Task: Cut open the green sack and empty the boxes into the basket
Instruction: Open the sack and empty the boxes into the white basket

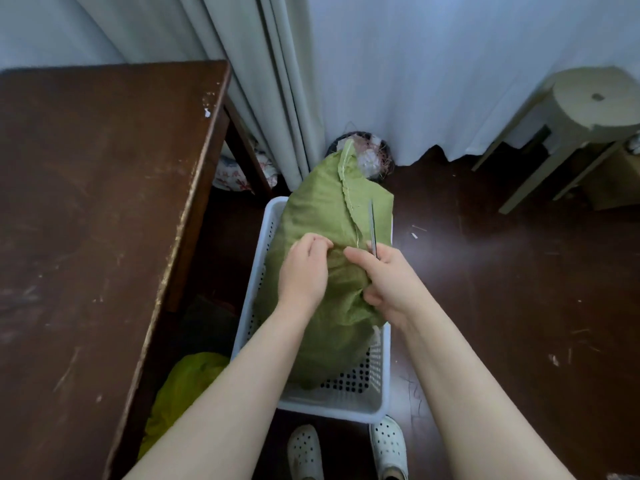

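A full green sack (322, 216) lies lengthwise in a white perforated basket (349, 400) on the floor, its stitched seam running along the top toward the far end. My left hand (303, 271) pinches the sack's cloth near the seam. My right hand (388, 282) holds a pair of scissors (372, 226), blades closed and pointing away along the right side of the seam, while its fingers also press on the sack. The boxes are hidden inside the sack.
A dark wooden table (97, 220) stands close on the left. A yellow-green bag (180, 393) lies under it. A small bin (367, 157) sits behind the sack by the curtain (277, 81). A pale stool (585, 109) stands far right. My white shoes (346, 448) touch the basket's near edge.
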